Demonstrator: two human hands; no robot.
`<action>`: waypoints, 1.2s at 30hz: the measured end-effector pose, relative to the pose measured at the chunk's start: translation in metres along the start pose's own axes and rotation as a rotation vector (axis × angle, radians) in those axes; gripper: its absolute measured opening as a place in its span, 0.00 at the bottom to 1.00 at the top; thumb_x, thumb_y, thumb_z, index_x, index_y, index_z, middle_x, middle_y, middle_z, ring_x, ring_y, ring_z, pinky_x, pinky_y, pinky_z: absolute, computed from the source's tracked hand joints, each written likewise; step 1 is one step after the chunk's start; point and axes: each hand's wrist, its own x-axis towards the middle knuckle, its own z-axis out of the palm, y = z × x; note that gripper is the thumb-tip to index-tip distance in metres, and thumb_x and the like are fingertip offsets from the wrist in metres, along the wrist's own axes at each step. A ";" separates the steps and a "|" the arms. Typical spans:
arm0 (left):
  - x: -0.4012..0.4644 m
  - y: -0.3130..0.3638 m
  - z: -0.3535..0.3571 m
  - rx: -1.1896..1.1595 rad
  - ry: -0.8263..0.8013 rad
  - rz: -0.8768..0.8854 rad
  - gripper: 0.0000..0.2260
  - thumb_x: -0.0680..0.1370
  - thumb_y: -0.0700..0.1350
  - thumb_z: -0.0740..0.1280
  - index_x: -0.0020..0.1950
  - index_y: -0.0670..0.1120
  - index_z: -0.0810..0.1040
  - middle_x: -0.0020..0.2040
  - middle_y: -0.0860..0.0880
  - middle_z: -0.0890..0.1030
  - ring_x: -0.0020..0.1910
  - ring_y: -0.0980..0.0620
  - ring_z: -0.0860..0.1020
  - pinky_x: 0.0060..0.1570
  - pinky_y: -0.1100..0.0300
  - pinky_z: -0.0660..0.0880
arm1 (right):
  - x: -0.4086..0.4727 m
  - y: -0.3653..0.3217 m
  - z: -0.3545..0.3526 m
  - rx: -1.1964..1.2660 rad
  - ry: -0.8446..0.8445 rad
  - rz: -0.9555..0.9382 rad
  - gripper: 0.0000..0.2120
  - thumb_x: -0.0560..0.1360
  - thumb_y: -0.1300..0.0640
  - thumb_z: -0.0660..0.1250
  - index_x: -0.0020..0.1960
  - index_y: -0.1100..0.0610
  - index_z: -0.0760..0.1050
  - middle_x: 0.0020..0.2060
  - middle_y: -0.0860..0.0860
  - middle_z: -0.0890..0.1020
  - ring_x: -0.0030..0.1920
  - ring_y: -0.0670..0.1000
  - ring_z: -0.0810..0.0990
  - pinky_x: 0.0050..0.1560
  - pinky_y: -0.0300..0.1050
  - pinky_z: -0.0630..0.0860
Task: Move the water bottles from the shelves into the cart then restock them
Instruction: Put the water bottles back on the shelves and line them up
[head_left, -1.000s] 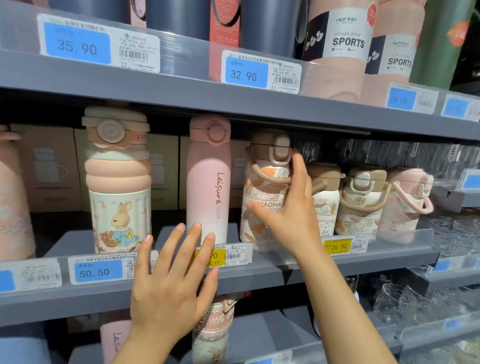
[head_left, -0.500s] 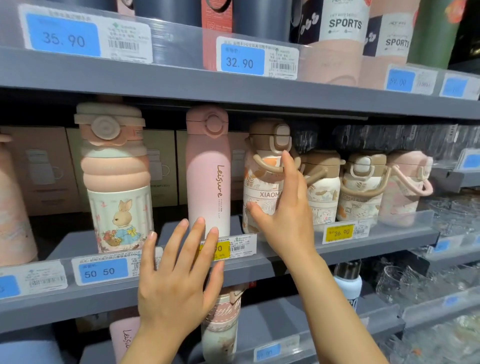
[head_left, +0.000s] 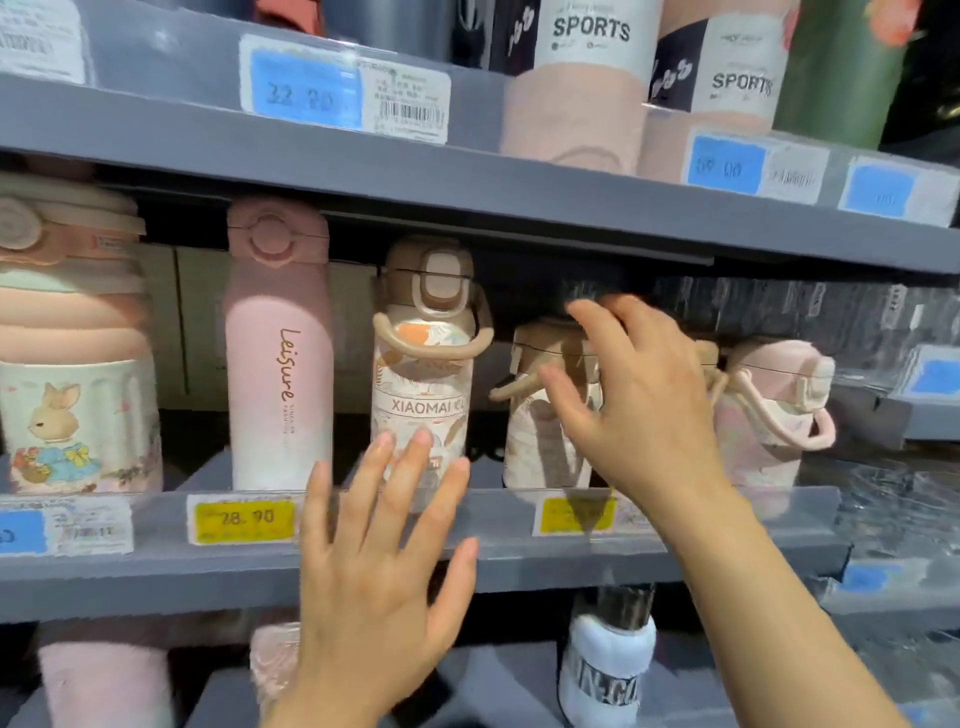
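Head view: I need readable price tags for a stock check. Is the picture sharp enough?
Head view: partly. The yellow tag reads 28.90, the blue tag is smeared by motion blur, the right hand is blurred, and the edges bend from the wide lens.

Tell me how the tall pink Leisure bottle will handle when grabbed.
The Leisure bottle is tall and slim, so a push near its cap would probably tip it. Its smooth matte body looks rigid, possibly a little slippery. Likely light if empty, though that cannot be seen.
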 end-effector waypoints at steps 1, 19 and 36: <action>-0.002 0.012 0.007 0.025 -0.021 -0.038 0.23 0.76 0.54 0.60 0.71 0.49 0.68 0.73 0.46 0.66 0.72 0.44 0.64 0.70 0.38 0.56 | 0.005 0.007 0.000 0.005 -0.039 -0.051 0.25 0.74 0.43 0.61 0.64 0.57 0.74 0.56 0.59 0.78 0.56 0.60 0.75 0.56 0.56 0.71; -0.009 0.032 0.023 0.161 -0.044 -0.098 0.20 0.81 0.54 0.53 0.70 0.47 0.69 0.68 0.44 0.73 0.69 0.43 0.67 0.70 0.39 0.57 | 0.040 0.030 0.004 -0.013 -0.410 -0.230 0.36 0.70 0.28 0.58 0.71 0.48 0.63 0.55 0.50 0.79 0.54 0.54 0.78 0.52 0.51 0.75; -0.011 0.027 0.034 0.209 0.048 -0.065 0.20 0.78 0.53 0.56 0.67 0.47 0.71 0.62 0.43 0.79 0.66 0.43 0.71 0.67 0.39 0.60 | 0.034 0.020 -0.008 -0.072 -0.562 -0.258 0.22 0.76 0.34 0.56 0.66 0.43 0.69 0.67 0.58 0.70 0.63 0.62 0.71 0.62 0.56 0.67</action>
